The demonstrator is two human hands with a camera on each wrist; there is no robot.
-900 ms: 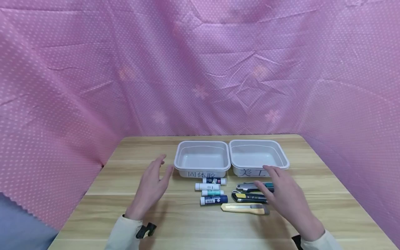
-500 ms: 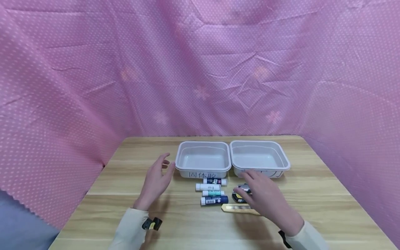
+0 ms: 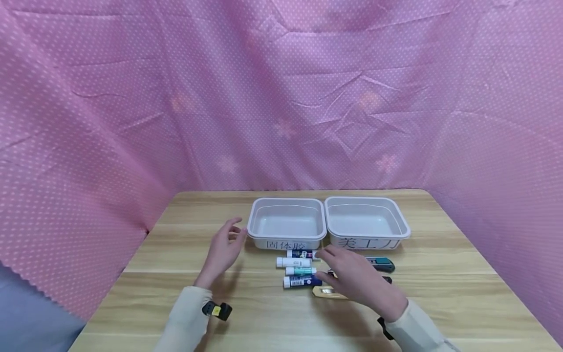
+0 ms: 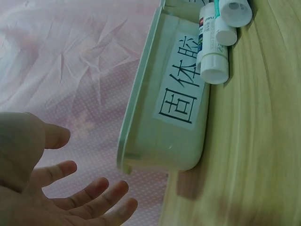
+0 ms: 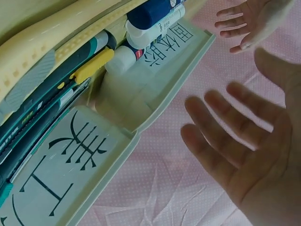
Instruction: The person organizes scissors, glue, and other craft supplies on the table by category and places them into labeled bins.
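My left hand (image 3: 223, 252) hovers beside the left end of a white plastic bin (image 3: 259, 243), fingers spread and relaxed, holding nothing. My right hand (image 3: 354, 276) hangs over several utility knives, its fingers loosely extended and free of any object. It partly hides a yellow utility knife (image 3: 324, 293), a dark one with a yellow slider (image 5: 94, 65), and a teal-and-black one (image 3: 380, 264). Left of its fingertips, several glue sticks lie in a column; the nearest is a blue glue stick (image 3: 299, 282), and a white one (image 3: 292, 263) lies farther back.
A second white bin (image 3: 369, 238) stands right against the first. Both carry printed Chinese labels on their front walls. The wooden table (image 3: 154, 293) ends at a pink dotted curtain (image 3: 281, 98) behind and at the sides.
My right hand has moved left across the knives toward the glue sticks, uncovering the right ends of the darker knives. The left hand has shifted only slightly right.
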